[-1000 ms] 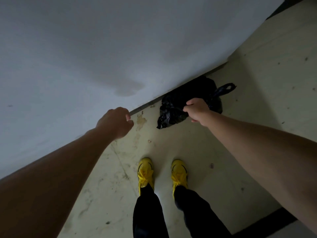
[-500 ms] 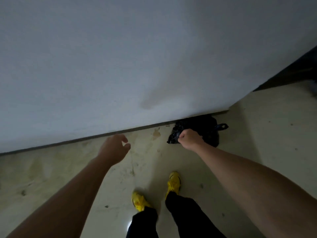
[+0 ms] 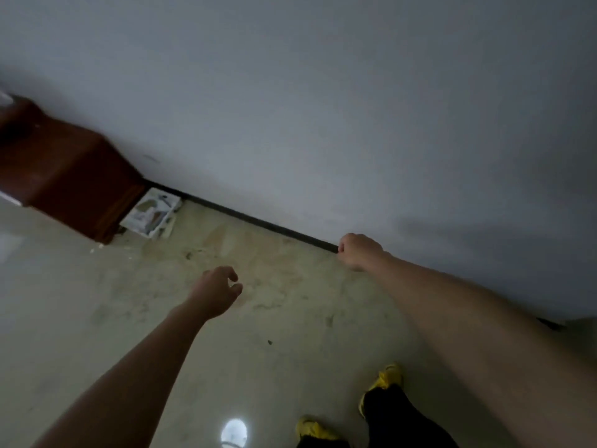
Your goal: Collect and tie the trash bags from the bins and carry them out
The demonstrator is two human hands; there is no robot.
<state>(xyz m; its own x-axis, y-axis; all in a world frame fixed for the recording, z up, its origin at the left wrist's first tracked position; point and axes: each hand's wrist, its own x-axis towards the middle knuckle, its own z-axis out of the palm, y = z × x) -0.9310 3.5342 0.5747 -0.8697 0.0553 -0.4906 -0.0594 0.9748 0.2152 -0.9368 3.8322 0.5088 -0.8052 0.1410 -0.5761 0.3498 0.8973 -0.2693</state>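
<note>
Left hand (image 3: 215, 291) loosely curled, empty; right hand (image 3: 358, 250) fisted — contents unclear; wooden cabinet (image 3: 64, 176), box (image 3: 151, 212) along wall

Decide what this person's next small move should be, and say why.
Probably step on along the wall toward the brown cabinet to look for a bin. No trash bag or bin is in view; the left hand is open and empty, the right hand is fisted by the skirting with nothing visibly in it.

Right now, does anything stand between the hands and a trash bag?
No trash bag is in view, so I cannot tell. Floor beyond the left hand and right hand is bare up to the cabinet.
</note>
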